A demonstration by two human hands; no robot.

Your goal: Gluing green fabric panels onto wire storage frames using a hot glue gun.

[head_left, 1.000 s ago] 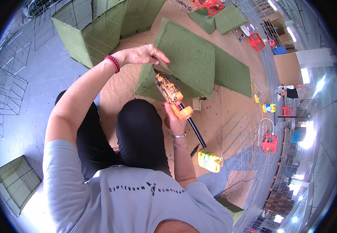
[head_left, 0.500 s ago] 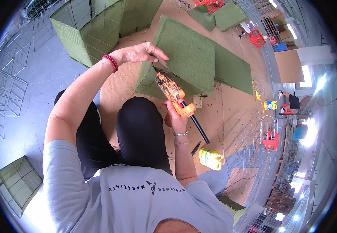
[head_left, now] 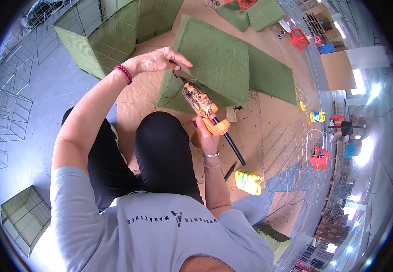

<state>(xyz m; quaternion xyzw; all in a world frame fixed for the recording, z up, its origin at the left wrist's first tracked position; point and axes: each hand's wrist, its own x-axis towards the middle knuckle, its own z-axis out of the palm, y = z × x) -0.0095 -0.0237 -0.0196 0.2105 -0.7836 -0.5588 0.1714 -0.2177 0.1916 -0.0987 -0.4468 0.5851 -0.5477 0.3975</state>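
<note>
My right hand [head_left: 208,138] grips an orange glue gun [head_left: 199,102] smeared with dark residue; a black glue stick [head_left: 230,147] juts from its rear. The gun's nozzle points at the near upper edge of a box-shaped, green fabric-covered piece [head_left: 214,59]. At that edge, my left hand [head_left: 160,60] pinches a lifted flap of the green fabric [head_left: 185,70] between thumb and fingers. A little dark matter shows by the nozzle tip. The glue gun's trigger is mostly hidden by my fingers.
More green fabric-covered panels [head_left: 97,45] stand at the upper left. A yellow jug [head_left: 249,182] and a dark tool [head_left: 230,171] lie right of my knee. Wire frames [head_left: 287,154] spread farther right, near a red box [head_left: 319,158]. Brown board [head_left: 269,122] covers the floor.
The view has shifted slightly. My left hand still pinches the flap, and the glue gun stays at the same edge with its nozzle only a little moved.
</note>
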